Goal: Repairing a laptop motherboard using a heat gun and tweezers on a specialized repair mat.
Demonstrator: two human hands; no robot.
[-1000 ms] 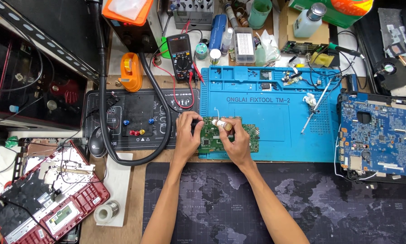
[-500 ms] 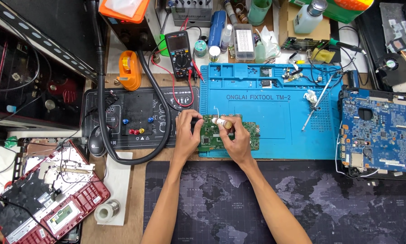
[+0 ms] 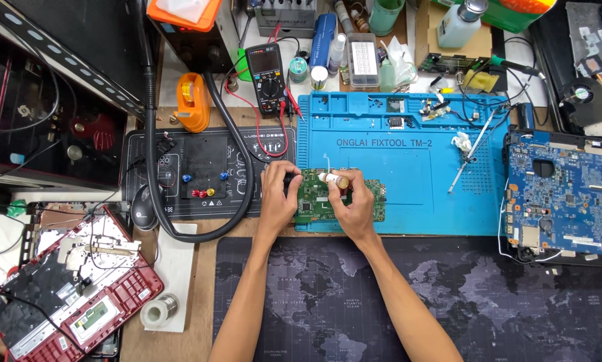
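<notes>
Nearest the camera is the dark world-map mat [image 3: 327,308], smooth printed cloth by the look of it, with both forearms coming up across it toward 12 o'clock. Down at 8 o'clock there's an opened red laptop base [image 3: 79,281], glossy plastic with bare metal inside, and a solder roll [image 3: 158,310] beside it.

The left hand [image 3: 277,201] is clamped on the left edge of the green board [image 3: 327,198], thumb and fingers curled round it. The right hand [image 3: 354,204] pinches a small white applicator [image 3: 331,179] with a brownish tip, held right over the board's top edge. The board sits at the near-left corner of the blue mat [image 3: 408,167], roughly dead centre of the view.

My take on doing this bit well: keep the left hand pinning the board flat so it can't skate on the rubbery silicone, touch only the spot you want, light pressure, tiny dab. The board is thin, rigid, and knobbly with components, so hold it by the edges.

Further out at 3 o'clock lies a bigger blue board [image 3: 562,201]. At 11 o'clock there's a black multimeter [image 3: 268,77] with red leads, and a ribbed black hose [image 3: 150,114] looping round a black control panel [image 3: 193,174]
</notes>
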